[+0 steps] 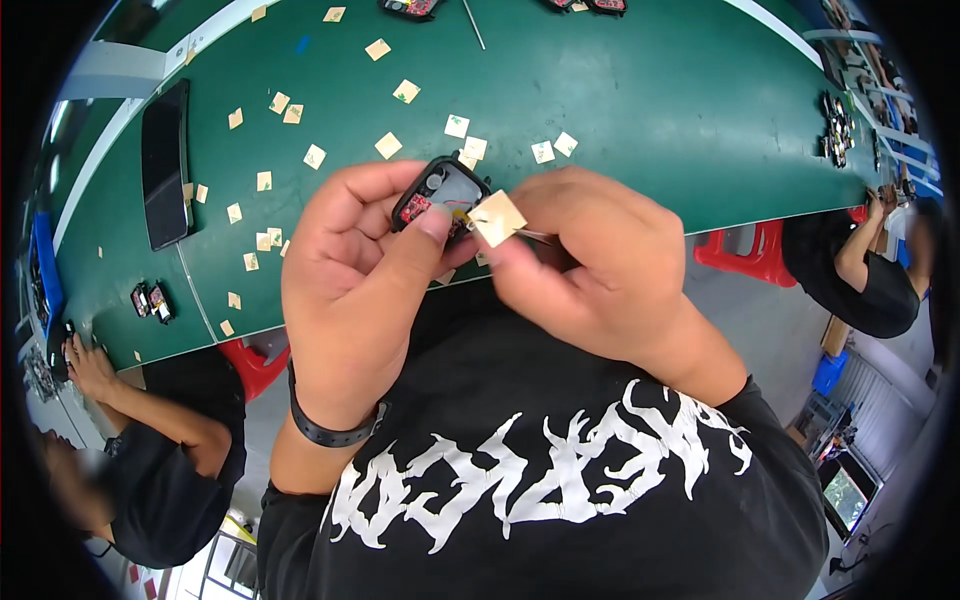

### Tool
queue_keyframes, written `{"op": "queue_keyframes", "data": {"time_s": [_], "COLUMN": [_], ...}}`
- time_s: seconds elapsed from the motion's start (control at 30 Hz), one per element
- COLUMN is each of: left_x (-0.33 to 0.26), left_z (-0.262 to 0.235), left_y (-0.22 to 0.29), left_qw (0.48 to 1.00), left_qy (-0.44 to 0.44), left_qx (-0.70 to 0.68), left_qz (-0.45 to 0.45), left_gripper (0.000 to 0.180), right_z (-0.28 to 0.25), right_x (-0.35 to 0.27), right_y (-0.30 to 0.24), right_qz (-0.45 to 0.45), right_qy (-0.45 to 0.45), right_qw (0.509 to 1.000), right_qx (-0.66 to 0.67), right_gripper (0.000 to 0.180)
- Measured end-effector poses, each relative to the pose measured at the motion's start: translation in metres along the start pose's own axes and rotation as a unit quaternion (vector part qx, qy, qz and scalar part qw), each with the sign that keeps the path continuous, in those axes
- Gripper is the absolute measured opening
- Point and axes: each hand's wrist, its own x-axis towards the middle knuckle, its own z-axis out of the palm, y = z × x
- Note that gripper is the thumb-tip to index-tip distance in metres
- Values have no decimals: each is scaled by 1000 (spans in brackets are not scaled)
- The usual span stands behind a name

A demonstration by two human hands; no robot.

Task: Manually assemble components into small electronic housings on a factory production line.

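Observation:
My left hand [360, 270] is closed around a small black plastic device housing [462, 182]. Inside the housing a red circuit board [415, 207], a grey flat part and thin wires show. The left thumb presses on its lower edge. My right hand [600, 255] pinches a square cream-coloured sticker backing [499, 217] right beside the housing. A thin, shiny strip, perhaps a tool, shows by the right fingers, but most of it is hidden. Both hands are above the near edge of the green table [640, 120].
Many square paper pieces [388, 146] lie scattered over the table's left and middle. A black flat panel [166, 165] lies at the left, near more housings [152, 301]. A thin rod [474, 25] lies at the back. Co-workers sit at left and right near red stools [745, 255].

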Motion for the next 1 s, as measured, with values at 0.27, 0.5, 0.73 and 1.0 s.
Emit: {"op": "queue_keyframes", "data": {"time_s": [0.27,0.5,0.73,1.0], "left_x": [-1,1,-3,-4], "left_z": [0,0,0,-4], "left_y": [-3,-10,-9,-14], "left_qw": [1000,998,994,994], "left_qy": [-10,-37,-63,-88], "left_qx": [16,29,77,33], "left_qz": [0,32,38,60], "left_gripper": [20,19,22,25], "right_z": [-10,-10,-13,9], "right_x": [0,-4,0,-9], "right_y": [-3,-6,-3,1], "right_qz": [152,225,179,271], "right_qy": [-48,-47,-73,34], "right_qw": [982,958,976,903], "right_qx": [101,170,101,330], "right_gripper": [15,12,8,6]}}
